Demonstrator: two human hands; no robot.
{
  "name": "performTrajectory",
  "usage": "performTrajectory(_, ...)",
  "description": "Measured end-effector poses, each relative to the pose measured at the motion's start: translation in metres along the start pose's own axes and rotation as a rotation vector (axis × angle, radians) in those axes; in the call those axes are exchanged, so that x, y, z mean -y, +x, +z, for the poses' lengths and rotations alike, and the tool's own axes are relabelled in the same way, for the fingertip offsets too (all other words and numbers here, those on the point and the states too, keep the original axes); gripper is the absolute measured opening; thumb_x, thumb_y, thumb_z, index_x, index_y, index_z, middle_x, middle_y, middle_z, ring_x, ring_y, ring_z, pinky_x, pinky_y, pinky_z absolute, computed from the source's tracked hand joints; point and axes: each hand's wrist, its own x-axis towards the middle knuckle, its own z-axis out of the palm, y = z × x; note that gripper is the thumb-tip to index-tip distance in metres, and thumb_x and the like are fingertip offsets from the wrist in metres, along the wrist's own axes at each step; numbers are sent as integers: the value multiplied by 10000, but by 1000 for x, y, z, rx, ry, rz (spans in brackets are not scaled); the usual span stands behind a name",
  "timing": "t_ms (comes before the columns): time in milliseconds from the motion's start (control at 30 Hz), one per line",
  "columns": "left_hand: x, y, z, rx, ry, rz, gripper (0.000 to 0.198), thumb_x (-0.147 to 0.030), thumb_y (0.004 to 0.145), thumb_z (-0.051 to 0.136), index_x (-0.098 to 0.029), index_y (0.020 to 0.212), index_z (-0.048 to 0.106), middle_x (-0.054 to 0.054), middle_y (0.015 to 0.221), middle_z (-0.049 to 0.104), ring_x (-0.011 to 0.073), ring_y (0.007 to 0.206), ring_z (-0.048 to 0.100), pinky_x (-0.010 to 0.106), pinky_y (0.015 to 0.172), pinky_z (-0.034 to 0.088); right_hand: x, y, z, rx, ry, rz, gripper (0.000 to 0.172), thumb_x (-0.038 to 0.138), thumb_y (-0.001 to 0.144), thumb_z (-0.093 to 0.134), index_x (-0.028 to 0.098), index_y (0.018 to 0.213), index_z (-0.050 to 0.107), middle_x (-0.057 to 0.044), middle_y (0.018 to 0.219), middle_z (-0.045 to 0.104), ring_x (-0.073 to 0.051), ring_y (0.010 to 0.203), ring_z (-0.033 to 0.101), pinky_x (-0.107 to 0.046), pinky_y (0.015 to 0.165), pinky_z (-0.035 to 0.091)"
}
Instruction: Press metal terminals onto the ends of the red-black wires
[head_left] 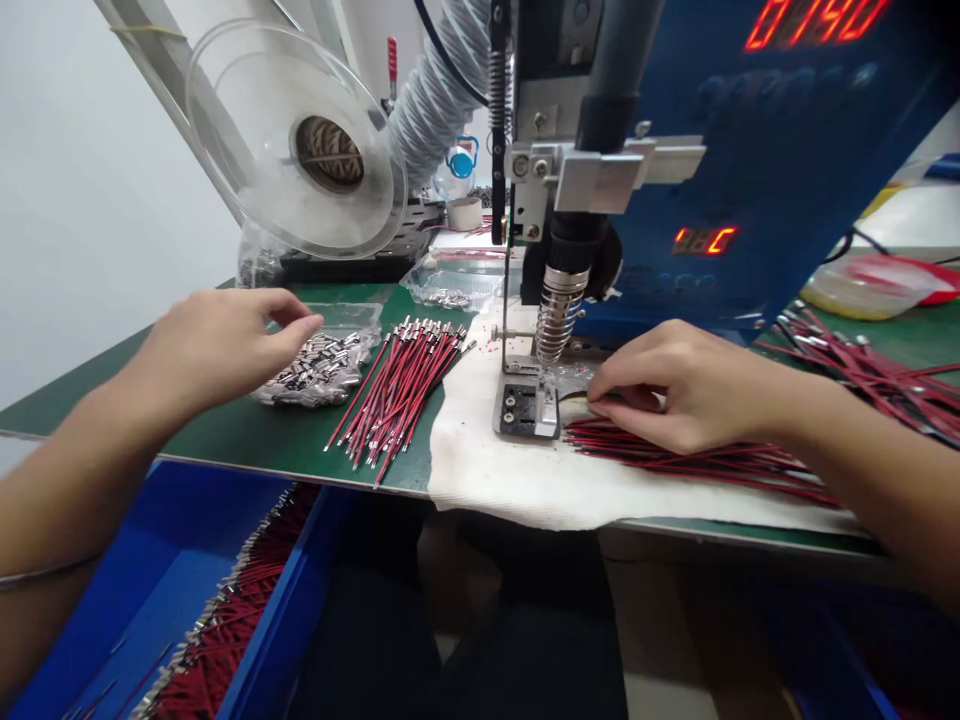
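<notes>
Red wires (705,462) lie just below the right grip (671,388)

The plain white wall (82,150) looks bright, but under the flat green tabletop (285,435) it is dark. Red glowing numbers (817,22) look fuzzy. Thin red-and-black wires with silver ends (405,390) look clear. The sides look stretched.

Red-black wires (720,464), loosely bunched, on white cloth (480,460)
</notes>
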Motion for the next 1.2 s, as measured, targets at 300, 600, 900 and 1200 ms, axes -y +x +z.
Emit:
performTrajectory(300,27,10,24,129,-264,-109,141,-434,825,883,-301,792,852,-55,530,600,203,681,530,293,693,277,-2,1,-3,134,-122,65,255,272,988,564,220,893,794,-18,739,763,-143,599,643,-292,584,376)
performTrajectory(600,30,13,27,85,-314,-102,138,-315,769,974,-296,721,845,-75,491,568,176,640,487,276,666,240,-4,0,-10,248,-108,200,241,336,955,594,270,947,827,3,743,755,-150,598,614,-300,582,362)
performTrajectory(900,30,13,30,66,-276,-22,155,-252,782,949,-305,697,831,-103,438,547,175,588,488,271,626,242,-3,1,-14,287,-123,274,220,312,912,593,271,864,805,36,610,645,-115,489,478,-305,572,323)
performTrajectory(1200,23,13,22,144,-185,-125,76,-376,741,916,-328,740,857,-90,408,521,203,583,525,289,637,306,-6,1,-10,237,-111,210,218,250,921,578,248,830,776,8,670,686,-133,548,531,-313,591,357)
